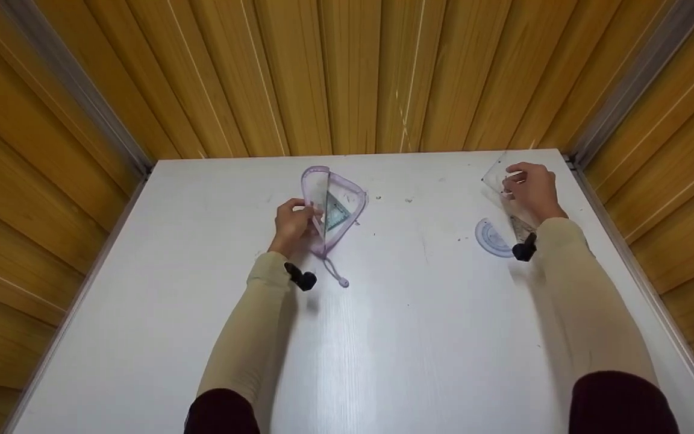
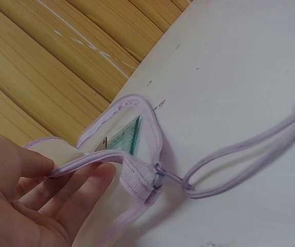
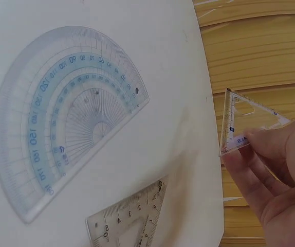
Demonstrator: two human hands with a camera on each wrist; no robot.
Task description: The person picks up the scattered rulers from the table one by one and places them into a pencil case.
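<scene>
My left hand (image 1: 291,223) pinches the lilac edging of a zip pouch (image 1: 363,202) between thumb and fingers, and its mouth gapes in the left wrist view. A green-tinted set square (image 2: 124,141) lies inside the pouch. From the zip end a lilac cord loop (image 2: 240,149) trails over the table. My right hand (image 1: 534,190) holds a clear set square (image 3: 229,131) by one side, raised near the table's far right. Below that hand, a clear blue-banded protractor (image 3: 39,128) lies flat, with another clear set square (image 3: 124,221) beside it, partly cut off in the right wrist view.
The white table (image 1: 407,337) has small dark marks on its surface. Yellow wood-patterned panels (image 1: 347,78) rise behind it and along both sides, with grey metal posts (image 1: 642,78) at the corners. The right hand is close to the far right corner.
</scene>
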